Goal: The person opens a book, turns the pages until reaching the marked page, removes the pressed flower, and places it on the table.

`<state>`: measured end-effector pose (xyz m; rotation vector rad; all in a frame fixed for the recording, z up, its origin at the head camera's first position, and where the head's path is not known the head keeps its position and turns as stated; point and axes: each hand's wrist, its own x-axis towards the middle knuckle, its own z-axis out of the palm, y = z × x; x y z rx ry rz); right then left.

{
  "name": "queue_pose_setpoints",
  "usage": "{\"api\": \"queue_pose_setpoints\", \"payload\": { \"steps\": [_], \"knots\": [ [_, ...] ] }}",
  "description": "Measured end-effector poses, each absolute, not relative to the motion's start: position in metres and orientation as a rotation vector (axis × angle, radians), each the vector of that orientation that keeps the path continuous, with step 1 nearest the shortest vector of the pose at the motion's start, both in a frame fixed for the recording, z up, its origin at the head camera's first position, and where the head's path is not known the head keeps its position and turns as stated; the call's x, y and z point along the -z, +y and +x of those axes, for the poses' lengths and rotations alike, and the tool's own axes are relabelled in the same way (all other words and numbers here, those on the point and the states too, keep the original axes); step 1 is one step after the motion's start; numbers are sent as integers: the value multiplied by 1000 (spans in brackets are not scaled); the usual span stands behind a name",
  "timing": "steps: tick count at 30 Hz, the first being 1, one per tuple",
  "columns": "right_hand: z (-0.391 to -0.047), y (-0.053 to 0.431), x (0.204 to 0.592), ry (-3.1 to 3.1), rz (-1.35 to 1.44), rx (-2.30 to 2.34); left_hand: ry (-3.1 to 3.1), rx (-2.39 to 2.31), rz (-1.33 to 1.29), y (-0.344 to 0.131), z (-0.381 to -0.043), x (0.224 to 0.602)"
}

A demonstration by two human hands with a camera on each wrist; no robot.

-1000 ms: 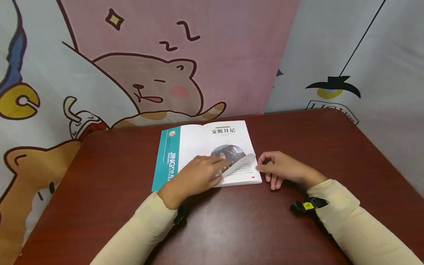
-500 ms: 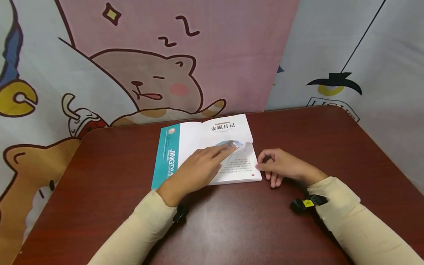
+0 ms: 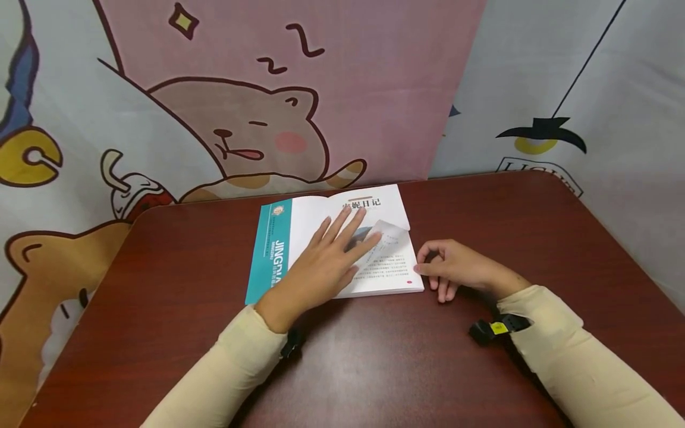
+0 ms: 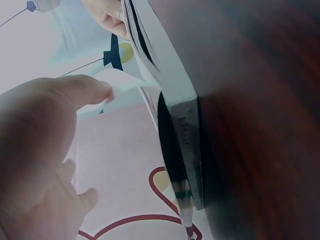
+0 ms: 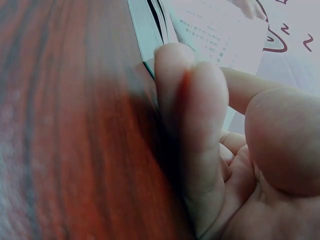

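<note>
Brown table: book beneath splayed, unclasped left grip; curled right grip beside, hold unclear.

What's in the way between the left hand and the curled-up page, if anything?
Nothing that I can see. The left hand is spread over the open book, and one fingertip seems to meet the curled-up page. The right hand is by the book's right edge, not between them.

Place: indoors, set up like a desk nook; home or studio, impossible to tell.
Backdrop: creased like cloth, filling the top of the frame, printed with a sleeping cartoon animal.
Table: dark red-brown, wood-grained, round-cornered, close against the backdrop.
</note>
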<state>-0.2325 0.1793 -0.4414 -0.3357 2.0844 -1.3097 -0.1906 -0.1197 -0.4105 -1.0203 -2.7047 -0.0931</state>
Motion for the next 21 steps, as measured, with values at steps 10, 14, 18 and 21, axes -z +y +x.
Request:
{"api": "queue_pose_setpoints", "payload": {
  "steps": [10, 14, 18, 21],
  "knots": [
    [-232, 180, 444, 2080, -331, 1312, -2624, 23, -1076, -118, -190, 413],
    [-233, 180, 445, 2071, -329, 1317, -2652, 8, -1059, -119, -189, 413],
    [-234, 180, 446, 2075, -340, 1310, -2660, -14, -1040, -121, -189, 413],
    [-235, 181, 447, 2081, -346, 1300, -2658, -30, -1042, -121, -189, 413]
  ]
}}
